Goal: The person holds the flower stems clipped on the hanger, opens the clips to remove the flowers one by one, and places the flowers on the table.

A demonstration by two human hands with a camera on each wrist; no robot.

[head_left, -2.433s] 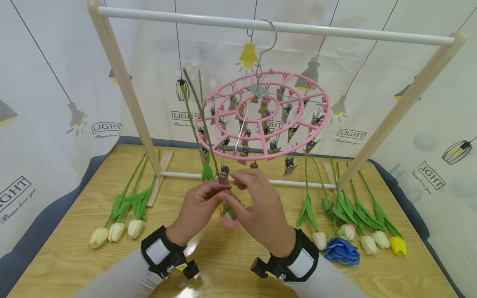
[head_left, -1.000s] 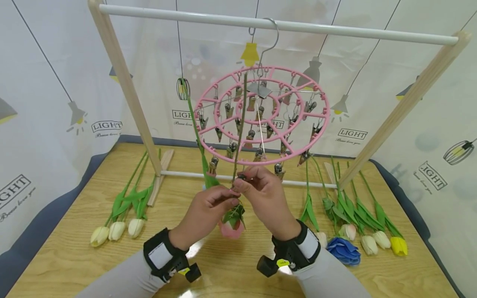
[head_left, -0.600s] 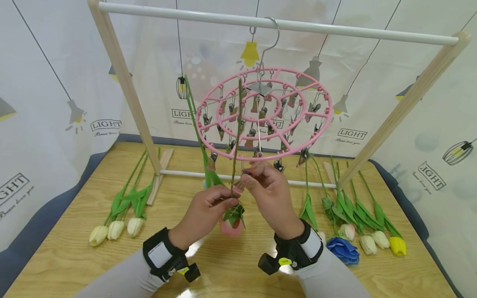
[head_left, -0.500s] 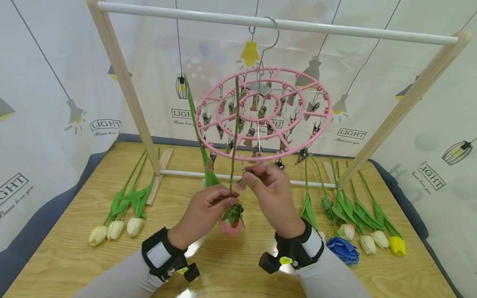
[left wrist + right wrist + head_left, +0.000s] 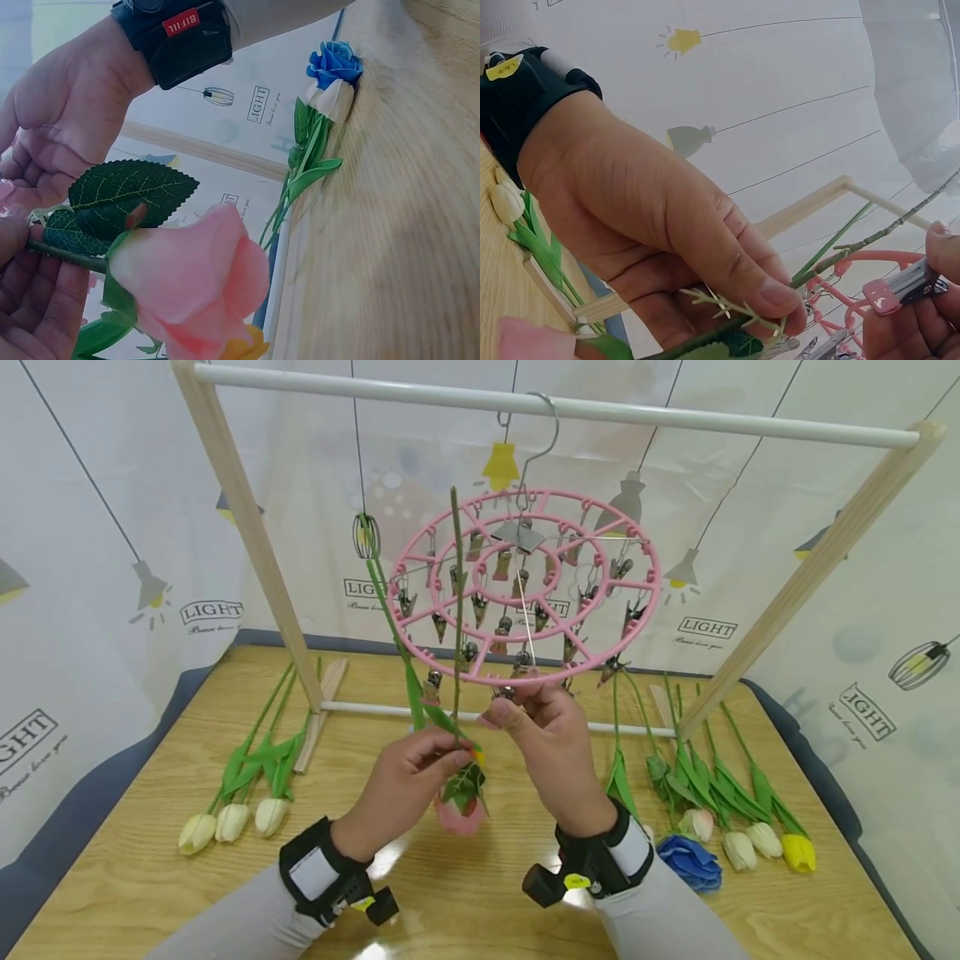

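Note:
My left hand pinches the stem of a pink rose just above its leaves. The bloom hangs down and the stem points up past the pink ring hanger. My right hand holds a metal clip with pink tips at the hanger's near side, apart from the stem. In the left wrist view the rose and its dark leaf show closely. Behind my left hand a green-stemmed flower with a yellow bloom hangs head down; its fastening is hidden.
The hanger's hook sits on the white bar of a wooden stand, with several clips dangling. Cream tulips lie at left. More tulips and a blue rose lie at right.
The rose stem has swung more upright and shifted left with my left hand. My right hand has drawn the clip up and right, away from the stem. The ring hanger has turned slightly.

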